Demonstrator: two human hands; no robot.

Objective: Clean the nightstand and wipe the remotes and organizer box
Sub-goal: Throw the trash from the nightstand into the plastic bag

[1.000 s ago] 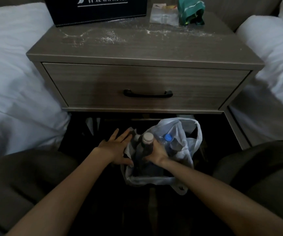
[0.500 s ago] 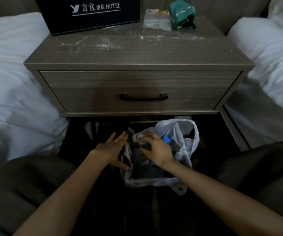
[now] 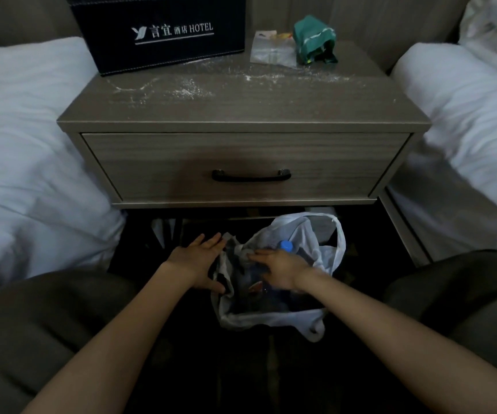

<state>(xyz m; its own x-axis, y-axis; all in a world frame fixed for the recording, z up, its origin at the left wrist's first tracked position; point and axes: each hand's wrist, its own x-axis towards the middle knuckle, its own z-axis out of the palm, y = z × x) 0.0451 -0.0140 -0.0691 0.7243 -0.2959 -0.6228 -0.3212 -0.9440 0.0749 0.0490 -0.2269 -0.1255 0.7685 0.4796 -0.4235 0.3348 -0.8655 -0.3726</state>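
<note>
Top edge crops the organizer box (image 3: 163, 34); bag (image 3: 326, 234) contents indistinct.

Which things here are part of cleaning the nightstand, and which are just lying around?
Job: nightstand, organizer box, white powder, green wrapper, clear packet, plastic bag.
Lying about: white bedding, blue-capped bottle in the bag.

Powder-streaked grey-wood nightstand (image 3: 271, 106), closed drawer; black hotel-logo organizer box (image 3: 163, 52) upright at back-left.
</note>
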